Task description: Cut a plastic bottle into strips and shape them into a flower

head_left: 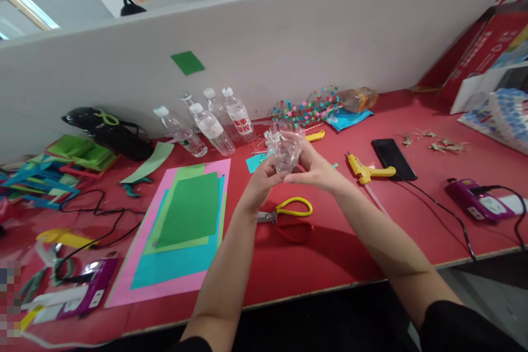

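Note:
Between my two hands is a clear plastic piece (286, 155), which looks like a cut bottle part with a frilled edge. My left hand (266, 179) grips it from the left and below. On the other side, the fingers of my right hand (311, 165) close round it. Just below lie scissors (295, 207) with yellow and red handles, flat on the red table. Behind my hands rests a yellow utility knife (315, 136), near a small blue paper piece (253, 163).
Several clear bottles (212, 127) stand by the wall, left of star confetti (305, 107). Stacked coloured paper (190, 209) lies left. To the right are a yellow glue gun (367, 169), a black phone (394, 158) and a purple power strip (478, 198) with cables.

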Tool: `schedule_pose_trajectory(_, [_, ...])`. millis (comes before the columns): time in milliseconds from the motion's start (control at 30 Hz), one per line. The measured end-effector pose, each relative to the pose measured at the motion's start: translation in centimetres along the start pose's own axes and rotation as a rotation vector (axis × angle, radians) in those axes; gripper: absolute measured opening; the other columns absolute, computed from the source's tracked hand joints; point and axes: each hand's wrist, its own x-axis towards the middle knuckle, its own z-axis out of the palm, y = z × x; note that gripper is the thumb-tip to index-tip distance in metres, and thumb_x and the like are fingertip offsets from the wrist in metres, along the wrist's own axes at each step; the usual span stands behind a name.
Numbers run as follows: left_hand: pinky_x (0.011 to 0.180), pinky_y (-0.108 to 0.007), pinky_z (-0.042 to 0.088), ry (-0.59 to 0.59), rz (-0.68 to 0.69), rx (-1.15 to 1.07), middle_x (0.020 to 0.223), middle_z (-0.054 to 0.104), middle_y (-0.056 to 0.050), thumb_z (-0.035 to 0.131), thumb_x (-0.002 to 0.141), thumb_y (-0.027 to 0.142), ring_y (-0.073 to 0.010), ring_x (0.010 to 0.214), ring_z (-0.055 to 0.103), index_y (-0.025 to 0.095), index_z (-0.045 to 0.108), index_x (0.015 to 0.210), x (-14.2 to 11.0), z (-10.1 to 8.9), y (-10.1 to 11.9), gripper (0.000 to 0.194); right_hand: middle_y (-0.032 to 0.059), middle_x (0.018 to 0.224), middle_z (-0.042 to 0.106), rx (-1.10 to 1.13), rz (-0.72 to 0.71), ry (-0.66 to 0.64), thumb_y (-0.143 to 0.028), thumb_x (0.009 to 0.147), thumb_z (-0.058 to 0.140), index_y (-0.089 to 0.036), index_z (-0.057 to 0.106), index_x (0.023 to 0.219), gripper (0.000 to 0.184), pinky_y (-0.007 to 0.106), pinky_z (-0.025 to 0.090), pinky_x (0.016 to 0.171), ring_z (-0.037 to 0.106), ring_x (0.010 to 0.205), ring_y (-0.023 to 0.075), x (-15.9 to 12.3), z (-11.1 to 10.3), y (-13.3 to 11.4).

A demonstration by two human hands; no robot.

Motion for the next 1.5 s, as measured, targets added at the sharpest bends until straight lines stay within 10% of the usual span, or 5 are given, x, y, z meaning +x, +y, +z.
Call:
schedule_pose_trajectory(267, [0.050, -0.020, 0.043, 0.006, -0.299, -0.427, 0.069, 0.062, -0.003, 0.061, 0.075, 0.025, -0.0099, 0.054, 0.056, 0.012, 0.064, 0.091, 0.5, 1.4, 0.5, 0.021, 0.0092, 0.128, 0.054, -0.430, -0.169, 0.395, -0.025, 0.080, 0.069, -0.025, 0.048, 0.125, 0.049, 0.040, 0.044, 0.103, 0.055, 0.117, 0.0203, -0.2, -1.5, -1.5])
schedule_pose_trajectory(400, [0.047, -0.019, 0.039, -0.022, -0.365, -0.400, 0.067, 0.056, -0.003, 0.059, 0.076, 0.025, -0.0090, 0.053, 0.052, 0.009, 0.066, 0.094, 0.3, 1.2, 0.1, 0.026, 0.0001, 0.085, 0.062, -0.672, -0.268, 0.466, -0.019, 0.089, 0.058, -0.023, 0.063, 0.089, 0.007, 0.033, 0.049, 0.083, 0.057, 0.085, 0.0148, -0.9, -1.9, -2.9])
schedule_pose_trajectory(700, [0.044, -0.018, 0.034, -0.035, -0.402, -0.214, 0.064, 0.054, -0.001, 0.062, 0.071, 0.021, -0.0077, 0.051, 0.048, 0.012, 0.064, 0.094, 0.3, 0.3, -0.4, 0.025, -0.0009, 0.083, 0.056, -0.632, -0.163, 0.375, -0.017, 0.090, 0.055, -0.025, 0.062, 0.112, 0.025, 0.028, 0.047, 0.070, 0.054, 0.076, 0.0122, -1.0, -2.2, -3.4])
schedule_pose_trajectory(1000, [0.044, -0.019, 0.033, -0.018, -0.412, -0.202, 0.064, 0.054, 0.000, 0.060, 0.073, 0.021, -0.0071, 0.049, 0.047, 0.013, 0.061, 0.091, 0.5, 0.3, -0.5, 0.020, -0.0007, 0.080, 0.055, -0.733, -0.218, 0.403, -0.012, 0.089, 0.056, -0.023, 0.066, 0.094, 0.015, 0.026, 0.046, 0.065, 0.053, 0.075, 0.0118, -1.2, -2.5, -3.5])
schedule_pose_trajectory(1500, [0.042, -0.019, 0.033, -0.097, -0.419, -0.252, 0.060, 0.057, -0.002, 0.058, 0.074, 0.028, -0.0075, 0.044, 0.047, 0.010, 0.066, 0.090, 0.3, 0.3, -0.6, 0.026, -0.0026, 0.078, 0.059, -0.273, 0.043, 0.331, -0.021, 0.081, 0.065, -0.022, 0.066, 0.092, 0.011, 0.024, 0.047, 0.061, 0.054, 0.069, 0.0098, -0.7, -2.6, -3.1])
